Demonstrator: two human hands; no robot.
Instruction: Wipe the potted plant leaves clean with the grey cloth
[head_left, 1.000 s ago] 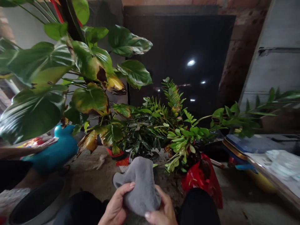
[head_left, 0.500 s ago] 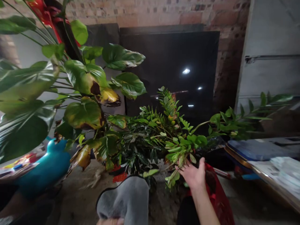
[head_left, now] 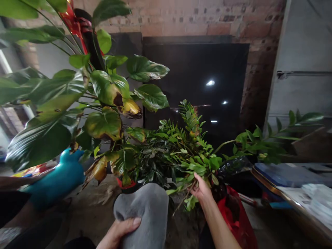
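My left hand [head_left: 124, 229] is closed on a grey cloth-like pad [head_left: 147, 204], thumb pressed flat on its face. The pad has a dark edge, and I cannot tell exactly what it is. My right hand [head_left: 201, 188] is curled around low leafy stems [head_left: 190, 200] of the small green plant [head_left: 199, 162]; its fingertips are partly hidden by leaves. Beside it, to the left, stands a darker-leaved bushy plant [head_left: 155, 155]. A tall plant with large leaves [head_left: 103, 124], some yellowed and browned at the edges, rises at the left.
A red bag [head_left: 240, 214] lies right of my right forearm. A table [head_left: 287, 199] with papers and plastic stands at the right. Another person's arm [head_left: 18, 181] and a teal watering-can-like vessel [head_left: 58, 180] are at the left. Dark panels [head_left: 192, 76] lean against the brick wall.
My right hand has gone from spread fingers to curling around the stems. My left hand and the grey pad have come up further into view. The whole view has shifted slightly.
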